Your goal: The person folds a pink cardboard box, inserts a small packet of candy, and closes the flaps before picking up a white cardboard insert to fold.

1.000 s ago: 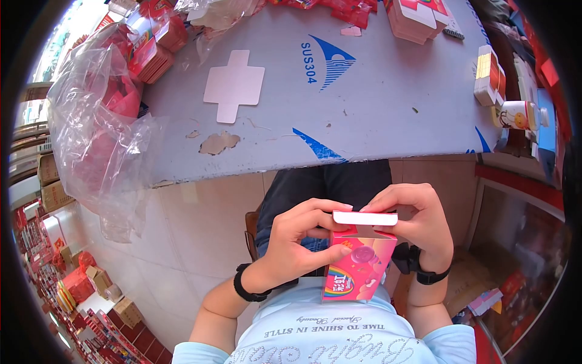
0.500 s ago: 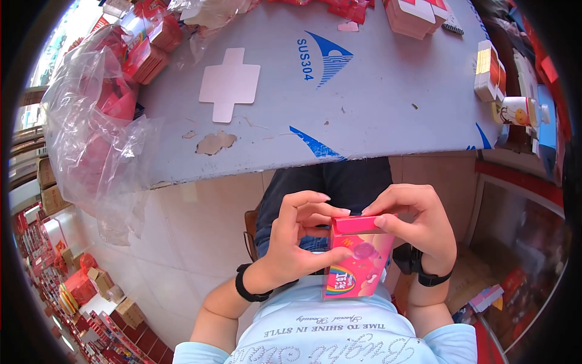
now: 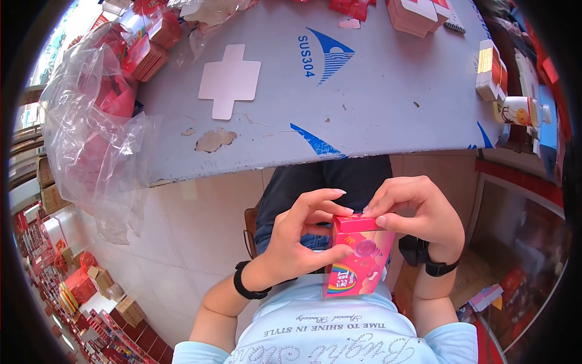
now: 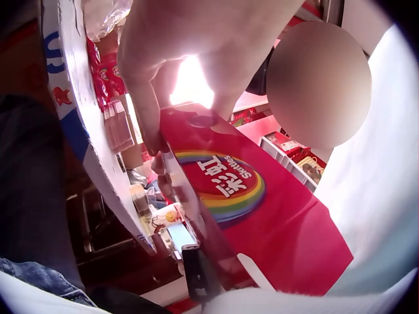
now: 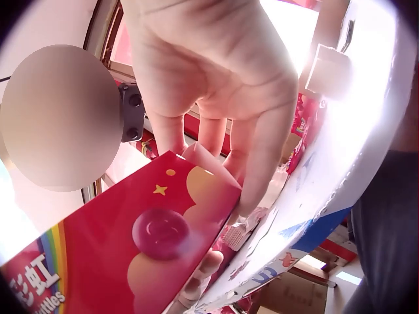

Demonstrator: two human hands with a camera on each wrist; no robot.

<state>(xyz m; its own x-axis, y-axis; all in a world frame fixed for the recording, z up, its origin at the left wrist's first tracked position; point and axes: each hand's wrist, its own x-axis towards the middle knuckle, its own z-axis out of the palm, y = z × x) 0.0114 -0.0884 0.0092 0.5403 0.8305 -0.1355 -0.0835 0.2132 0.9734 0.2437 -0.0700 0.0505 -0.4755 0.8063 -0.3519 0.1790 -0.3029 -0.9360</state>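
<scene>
A pink-red box (image 3: 357, 267) with a rainbow and candy print is held over the person's lap, its flap end toward the table. The left hand (image 3: 297, 233) grips its left side, thumb on the printed face and fingers behind the top edge. At the top right corner, the right hand (image 3: 421, 215) pinches the folded flap with its thumb and fingers. In the left wrist view the box (image 4: 262, 209) shows its rainbow logo below the left hand (image 4: 196, 46). The right wrist view has the right hand's fingers at the end of the box (image 5: 111, 242).
On the grey table (image 3: 376, 109) lies a white cross-shaped card (image 3: 230, 82). Clear plastic bags (image 3: 91, 133) hang over its left edge. Stacks of flat cartons (image 3: 417, 15) stand at the back, more cards (image 3: 490, 71) and a cup (image 3: 518, 111) at the right.
The box's top flap, raised with its white side showing, has folded down to show its red side. The right hand has shifted slightly up and right.
</scene>
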